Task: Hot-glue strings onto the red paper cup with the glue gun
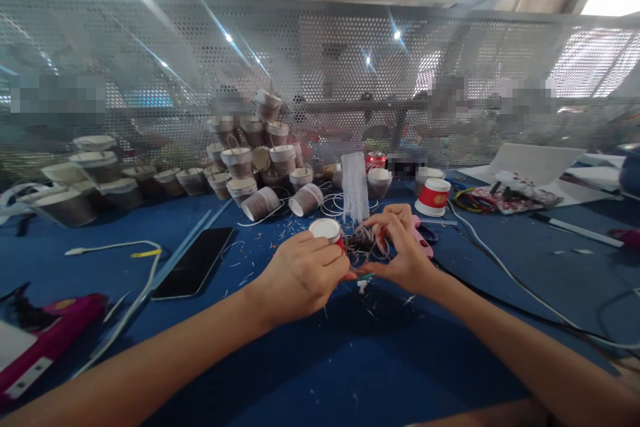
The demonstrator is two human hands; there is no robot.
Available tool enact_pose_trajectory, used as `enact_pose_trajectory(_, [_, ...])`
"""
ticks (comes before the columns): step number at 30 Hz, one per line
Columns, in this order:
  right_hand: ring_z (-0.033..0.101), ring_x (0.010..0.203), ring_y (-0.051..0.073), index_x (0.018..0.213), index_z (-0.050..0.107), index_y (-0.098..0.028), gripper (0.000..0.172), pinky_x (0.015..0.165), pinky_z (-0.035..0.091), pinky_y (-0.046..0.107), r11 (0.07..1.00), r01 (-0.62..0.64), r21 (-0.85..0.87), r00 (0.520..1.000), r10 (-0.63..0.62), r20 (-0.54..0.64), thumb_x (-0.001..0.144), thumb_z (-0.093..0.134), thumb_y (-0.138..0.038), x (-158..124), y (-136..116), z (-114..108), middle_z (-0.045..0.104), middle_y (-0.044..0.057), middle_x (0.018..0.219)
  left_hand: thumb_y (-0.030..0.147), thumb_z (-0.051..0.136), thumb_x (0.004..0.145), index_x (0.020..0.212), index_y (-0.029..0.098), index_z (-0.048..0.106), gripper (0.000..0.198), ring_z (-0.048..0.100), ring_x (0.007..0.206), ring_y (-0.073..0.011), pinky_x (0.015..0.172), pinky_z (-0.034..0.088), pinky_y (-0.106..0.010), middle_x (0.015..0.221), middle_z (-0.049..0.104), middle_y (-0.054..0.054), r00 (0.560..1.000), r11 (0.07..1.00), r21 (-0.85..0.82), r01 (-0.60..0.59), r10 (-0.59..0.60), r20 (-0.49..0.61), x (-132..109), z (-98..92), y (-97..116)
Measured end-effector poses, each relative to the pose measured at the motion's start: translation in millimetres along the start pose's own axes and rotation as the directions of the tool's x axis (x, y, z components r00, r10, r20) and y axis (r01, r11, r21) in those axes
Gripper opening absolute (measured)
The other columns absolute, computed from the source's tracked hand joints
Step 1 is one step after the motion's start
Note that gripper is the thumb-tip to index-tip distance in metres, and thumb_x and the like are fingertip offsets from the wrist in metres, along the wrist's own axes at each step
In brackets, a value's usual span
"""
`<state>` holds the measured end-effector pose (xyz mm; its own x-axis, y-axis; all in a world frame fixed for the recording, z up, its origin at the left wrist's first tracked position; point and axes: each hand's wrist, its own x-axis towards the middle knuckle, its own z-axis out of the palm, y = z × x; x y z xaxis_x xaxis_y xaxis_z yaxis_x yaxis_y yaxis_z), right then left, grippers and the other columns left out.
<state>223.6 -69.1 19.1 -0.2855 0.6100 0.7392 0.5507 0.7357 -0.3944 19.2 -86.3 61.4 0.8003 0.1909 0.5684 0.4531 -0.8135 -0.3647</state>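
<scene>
My left hand [306, 273] is closed around a small red-and-white paper cup [326, 231]. The cup's round white end faces up, and my fingers hide most of its red side. Just to the right, my right hand [400, 247] curls its fingers and thumb about a loose tangle of brownish twine [364, 241]. That tangle lies against the cup's right side. Near my right thumb is a small green piece [367, 277]. Behind the right hand, pink-handled scissors or a similar pink tool [423, 239] partly show.
Twine-wrapped cups [237, 160] are stacked at the back. Clear glue sticks [355, 183] stand before a red can [376, 160]. Another red cup [433, 197] sits to the right. A phone [195, 263], a magenta glue gun [55, 327] and cables [505, 273] lie around the blue table [330, 373].
</scene>
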Motion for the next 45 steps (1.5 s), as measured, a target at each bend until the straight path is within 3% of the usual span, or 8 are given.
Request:
enact_pose_trajectory(9, [0.042,0.081,0.021,0.105,0.047,-0.018,0.032,0.064,0.043,0.036,0.922,0.376,-0.093,0.924,-0.366,0.113,0.08,0.049,-0.038,-5.8,-13.5,0.9,0.038,0.007,0.09,0.022,0.05,0.085,0.055,0.017,0.045,0.031,0.041,0.049,-0.0096,0.052,0.028,-0.028,0.049,0.049,0.004,0.977,0.998,0.031,0.059,-0.051,-0.208,-7.7,3.3,10.0])
enact_pose_trajectory(19, [0.044,0.077,0.02,0.095,0.046,-0.019,0.018,0.058,0.042,0.033,0.913,0.4,-0.086,0.914,-0.389,0.119,0.078,0.046,-0.024,-5.6,-32.2,13.5,0.042,0.006,0.083,0.018,0.049,0.085,0.056,0.018,0.045,0.029,0.04,0.05,-0.0103,0.052,0.03,-0.029,0.05,0.048,0.003,0.956,0.999,-0.029,0.03,-0.037,-0.292,-12.3,12.3,11.3])
enact_pose_trajectory(27, [0.045,0.08,0.02,0.087,0.046,-0.02,0.008,0.069,0.041,0.036,0.983,0.131,-0.129,0.99,-0.137,-0.035,0.081,0.045,-0.014,-3.7,-19.2,14.1,0.046,0.005,0.081,0.024,0.055,0.083,0.065,0.019,0.059,0.019,0.05,0.049,-0.0085,0.048,0.038,-0.026,0.055,0.058,0.004,0.901,0.913,-0.149,-0.379,0.328,-0.283,-10.1,-2.7,19.0])
enact_pose_trajectory(31, [0.045,0.084,0.021,0.094,0.045,-0.021,0.018,0.073,0.04,0.039,0.984,0.105,-0.145,0.987,-0.121,-0.103,0.078,0.049,-0.014,-3.3,-10.2,12.7,0.049,0.007,0.088,0.018,0.053,0.083,0.088,0.023,0.063,0.012,0.062,0.067,-0.0094,0.064,0.047,-0.023,0.074,0.069,0.004,0.935,0.949,-0.313,0.029,-0.137,-0.328,-13.0,2.6,-17.1])
enact_pose_trajectory(34, [0.047,0.09,0.024,0.102,0.042,-0.02,0.03,0.079,0.038,0.044,0.981,0.118,-0.152,0.976,-0.143,-0.164,0.075,0.052,-0.016,-3.1,-9.7,11.7,0.05,0.008,0.094,0.031,0.059,0.08,0.1,0.022,0.061,0.022,0.061,0.09,-0.0189,0.078,0.049,-0.034,0.096,0.068,-0.004,0.729,0.811,-0.287,0.509,-0.584,-0.356,-18.0,19.3,-53.8])
enact_pose_trajectory(37, [0.047,0.103,0.027,0.112,0.039,-0.02,0.041,0.087,0.035,0.048,0.984,0.143,-0.109,0.981,-0.155,-0.117,0.073,0.052,-0.016,-2.9,-12.6,10.0,0.052,0.011,0.11,0.044,0.052,0.082,0.127,0.018,0.045,0.052,0.04,0.124,-0.0318,0.096,0.036,-0.052,0.131,0.049,-0.016,0.604,0.686,-0.178,0.705,-0.713,-0.356,-27.6,38.5,-71.8])
enact_pose_trajectory(42, [0.037,0.12,0.029,0.101,0.042,-0.022,0.033,0.095,0.031,0.051,0.981,0.191,-0.047,0.981,-0.189,0.045,0.07,0.05,-0.014,-4.1,-14.0,8.8,0.045,0.01,0.131,0.05,0.033,0.087,0.136,0.02,0.033,0.057,0.036,0.128,-0.0287,0.104,0.027,-0.049,0.14,0.041,-0.012,0.945,0.975,-0.031,0.222,-0.223,-0.241,-43.7,48.3,-51.3])
enact_pose_trajectory(45, [0.039,0.117,0.029,0.097,0.04,-0.022,0.03,0.094,0.031,0.051,0.987,0.147,-0.059,0.989,-0.147,0.007,0.071,0.051,-0.014,-5.2,-11.9,10.4,0.045,0.011,0.131,0.05,0.045,0.082,0.136,0.017,0.033,0.064,0.042,0.124,-0.0268,0.105,0.028,-0.045,0.131,0.052,-0.013,0.982,0.995,0.016,0.1,-0.096,-0.163,-45.5,46.5,-37.4])
